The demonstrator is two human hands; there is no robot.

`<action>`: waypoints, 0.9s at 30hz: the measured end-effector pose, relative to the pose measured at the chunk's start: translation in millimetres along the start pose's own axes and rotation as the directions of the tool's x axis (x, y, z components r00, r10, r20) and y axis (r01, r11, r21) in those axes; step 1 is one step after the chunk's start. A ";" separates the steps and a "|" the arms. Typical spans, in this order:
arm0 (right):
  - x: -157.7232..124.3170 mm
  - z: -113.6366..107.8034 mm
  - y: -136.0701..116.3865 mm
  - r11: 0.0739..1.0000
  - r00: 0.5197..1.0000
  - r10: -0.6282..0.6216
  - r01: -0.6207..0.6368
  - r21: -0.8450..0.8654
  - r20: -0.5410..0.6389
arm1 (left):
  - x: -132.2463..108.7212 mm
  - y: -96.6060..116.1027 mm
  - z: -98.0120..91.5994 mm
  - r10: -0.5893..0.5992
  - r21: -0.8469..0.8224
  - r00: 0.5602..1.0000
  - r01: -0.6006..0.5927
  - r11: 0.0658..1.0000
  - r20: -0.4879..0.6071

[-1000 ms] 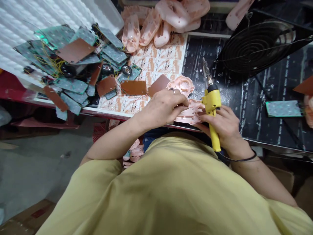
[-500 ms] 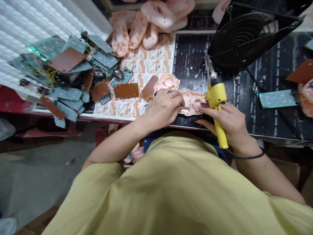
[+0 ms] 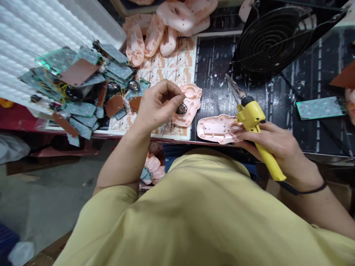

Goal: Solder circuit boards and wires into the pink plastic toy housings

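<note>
Left hand (image 3: 158, 105) lifted off the pink shell (image 3: 217, 128) w/ a speaker (image 3: 182, 109) pinched; right hand (image 3: 277, 144) kept gripping the soldering iron (image 3: 253, 118), fingertips steadying the shell.

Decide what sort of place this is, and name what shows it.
Likely an electronics assembly bench: heaped circuit boards, a yellow soldering iron in the right hand, a small speaker pinched in the left hand.

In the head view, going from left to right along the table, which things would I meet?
First the pile of circuit boards → left hand → small speaker → flat pink shell → yellow soldering iron → single green board.
</note>
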State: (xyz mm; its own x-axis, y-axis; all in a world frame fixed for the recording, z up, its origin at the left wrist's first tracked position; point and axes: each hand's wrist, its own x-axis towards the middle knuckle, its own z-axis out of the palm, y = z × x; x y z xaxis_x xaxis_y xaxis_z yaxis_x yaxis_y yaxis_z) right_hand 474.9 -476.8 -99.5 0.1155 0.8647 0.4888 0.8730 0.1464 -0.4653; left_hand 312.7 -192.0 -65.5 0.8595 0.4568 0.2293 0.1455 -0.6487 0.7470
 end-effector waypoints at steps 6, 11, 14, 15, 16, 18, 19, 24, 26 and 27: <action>5.6 12.0 10.5 0.997 1.000 0.002 -0.003 0.072 0.006 | 11.8 -4.7 1.5 -0.012 0.212 0.999 0.005 0.977 0.030; 18.4 34.9 12.7 0.995 0.995 -0.086 0.088 0.039 -0.050 | 15.7 -8.0 27.7 0.029 0.146 0.981 -0.058 0.988 0.192; 22.2 37.9 6.3 0.992 0.990 -0.128 0.127 -0.024 -0.064 | 16.7 -4.4 34.6 0.110 0.125 0.960 -0.146 0.981 0.258; 22.1 36.4 4.1 0.992 0.990 -0.125 0.123 -0.038 -0.065 | 16.8 -2.4 33.2 0.121 0.151 0.963 -0.160 0.976 0.240; 21.3 33.9 2.1 0.992 0.991 -0.116 0.113 -0.049 -0.073 | 16.6 -0.4 30.3 0.122 0.188 0.970 -0.162 0.969 0.209; 18.6 26.6 -1.0 0.995 0.988 -0.086 0.078 -0.070 -0.125 | 15.1 3.3 21.7 0.108 0.269 0.981 -0.149 0.952 0.160; 17.1 22.4 -2.2 0.995 0.986 -0.068 0.057 -0.079 -0.154 | 13.8 4.7 17.3 0.102 0.305 0.982 -0.147 0.941 0.160; 18.4 7.4 -5.4 0.994 0.973 -0.054 0.031 -0.102 -0.225 | 4.2 5.1 9.0 0.110 0.440 0.970 -0.198 0.876 0.218; 25.5 8.8 -4.4 0.996 0.978 -0.043 0.026 -0.084 -0.204 | 1.3 3.9 11.0 0.126 0.440 0.974 -0.199 0.875 0.190; 30.4 11.4 -3.1 0.996 0.982 -0.040 0.025 -0.083 -0.186 | 0.8 3.3 11.7 0.132 0.421 0.977 -0.191 0.887 0.166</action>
State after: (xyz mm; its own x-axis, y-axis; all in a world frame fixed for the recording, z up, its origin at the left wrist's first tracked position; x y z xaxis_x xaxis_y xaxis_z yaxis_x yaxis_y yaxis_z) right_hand 470.3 -445.5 -91.6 0.1665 0.7537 0.6358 0.9118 0.1278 -0.3903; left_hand 319.6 -200.9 -70.1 0.9406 0.2599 0.2186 0.1712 -0.9187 0.3559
